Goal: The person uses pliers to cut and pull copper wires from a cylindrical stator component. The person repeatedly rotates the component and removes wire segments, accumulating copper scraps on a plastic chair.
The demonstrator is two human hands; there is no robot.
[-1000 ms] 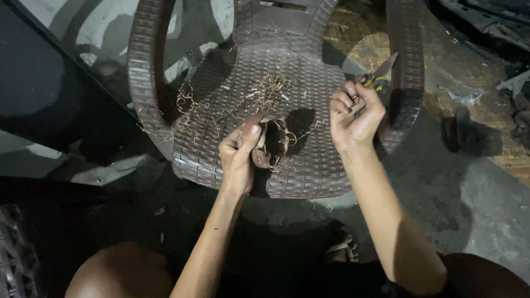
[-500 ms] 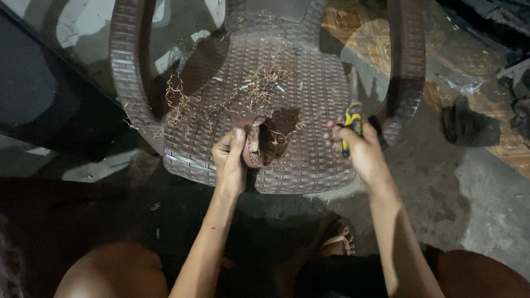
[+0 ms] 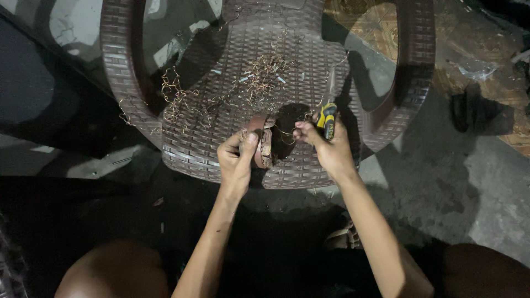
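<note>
A brown woven-pattern plastic chair [image 3: 309,60] stands in front of me. On its seat my left hand [image 3: 236,160] grips a round rusty metal ring wound with copper wire [image 3: 261,142], held upright on its edge. My right hand [image 3: 326,144] holds a small tool with a yellow and blue handle [image 3: 329,119] and pinches thin wire strands at the ring's opening. Loose cut copper wire scraps [image 3: 264,77] lie scattered over the seat, and a tangle of wire [image 3: 175,95] hangs by the left armrest.
The chair's armrests [image 3: 415,66] rise on both sides of the seat. My bare knees [image 3: 110,270] are at the bottom of the view, a sandalled foot [image 3: 343,236] below the seat. A dark object [image 3: 469,110] lies on the concrete floor at right.
My right hand moved from the seat's right side, where it took hold of the yellow-handled tool, over to the ring's opening. The left hand kept hold of the ring.
</note>
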